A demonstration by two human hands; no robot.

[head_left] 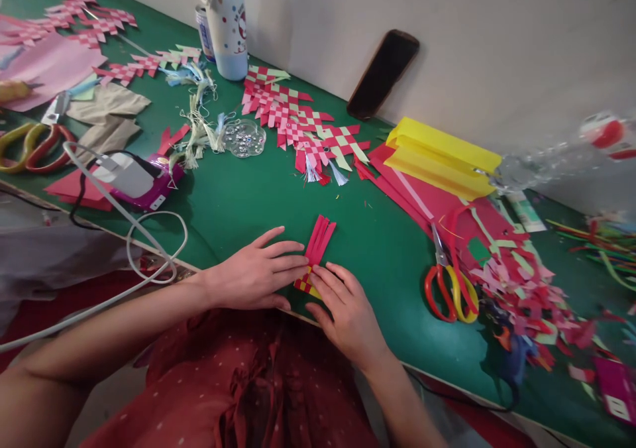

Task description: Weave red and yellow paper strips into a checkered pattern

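A small woven paper piece point(314, 257) of red and yellow strips lies near the front edge of the green table point(238, 196), with loose red strip ends fanning away from me. My left hand point(258, 272) lies flat with fingers stretched out, fingertips pressing on the strips. My right hand point(342, 309) rests beside it, fingers bent slightly, fingertips touching the woven corner nearest me.
Red and yellow scissors point(450, 289) lie to the right by a heap of paper scraps point(527, 289). Yellow folded paper point(442, 156), finished woven pieces point(308, 126), a bottle point(226, 24), a phone point(382, 73) against the wall, a purple device with white cable point(134, 179) on the left.
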